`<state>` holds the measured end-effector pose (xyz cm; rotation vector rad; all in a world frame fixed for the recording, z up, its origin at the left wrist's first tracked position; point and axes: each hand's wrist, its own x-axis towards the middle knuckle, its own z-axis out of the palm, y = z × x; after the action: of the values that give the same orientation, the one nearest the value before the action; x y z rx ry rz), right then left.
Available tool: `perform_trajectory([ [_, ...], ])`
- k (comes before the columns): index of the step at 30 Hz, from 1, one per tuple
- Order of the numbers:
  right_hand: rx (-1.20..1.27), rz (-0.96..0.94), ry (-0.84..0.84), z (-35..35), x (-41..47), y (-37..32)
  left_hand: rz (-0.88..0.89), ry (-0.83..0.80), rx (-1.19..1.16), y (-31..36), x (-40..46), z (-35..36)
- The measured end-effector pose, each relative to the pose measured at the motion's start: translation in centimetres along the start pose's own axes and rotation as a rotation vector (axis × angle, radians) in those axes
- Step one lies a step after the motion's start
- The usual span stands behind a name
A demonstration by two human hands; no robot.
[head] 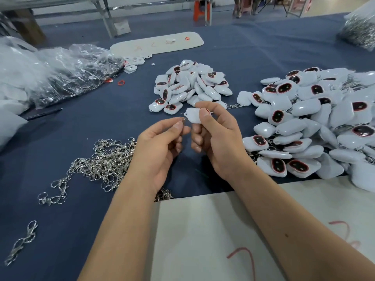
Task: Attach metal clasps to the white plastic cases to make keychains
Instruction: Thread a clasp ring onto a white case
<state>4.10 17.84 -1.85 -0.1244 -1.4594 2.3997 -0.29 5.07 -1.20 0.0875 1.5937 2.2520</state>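
Two hands meet above the bench (121, 122): the right hand (215, 136) pinches a white plastic case (192, 116) between thumb and forefinger, while the left hand (160, 145) pinches a metal clasp (182, 119) at the case's corner loop. Holding the case steady and working the ring's split end through the loop should seat it best.

One white plastic case (192, 117) is held above the blue table, its loop end touching a small metal ring (182, 116). Loose cases — white, some showing dark red-rimmed windows — lie heaped in a centre pile (190, 86). Silver metal clasps (105, 161) lie tangled at left — cases already fitted form the right pile (312, 126).
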Motion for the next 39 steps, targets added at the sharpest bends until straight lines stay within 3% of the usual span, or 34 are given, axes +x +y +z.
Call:
perform_trajectory([
  [3,0.017,0.027,-0.026,0.04,-0.12,-0.16,0.013,-0.038,0.015,0.11,-0.06,0.14],
  [7,-0.003,0.044,0.0,0.01,-0.02,0.0,0.076,0.032,0.101,0.14,-0.19,0.26],
  [17,-0.042,0.071,0.037,-0.08,0.22,0.27,0.477,0.165,0.7,-0.57,0.14,0.32],
  [24,-0.065,0.052,0.025,0.0,0.12,0.39,0.614,0.185,0.831,-0.65,-0.19,0.26],
  [39,-0.093,0.018,0.037,0.0,0.16,0.6,0.692,0.201,1.004,-0.71,0.08,-0.03],
])
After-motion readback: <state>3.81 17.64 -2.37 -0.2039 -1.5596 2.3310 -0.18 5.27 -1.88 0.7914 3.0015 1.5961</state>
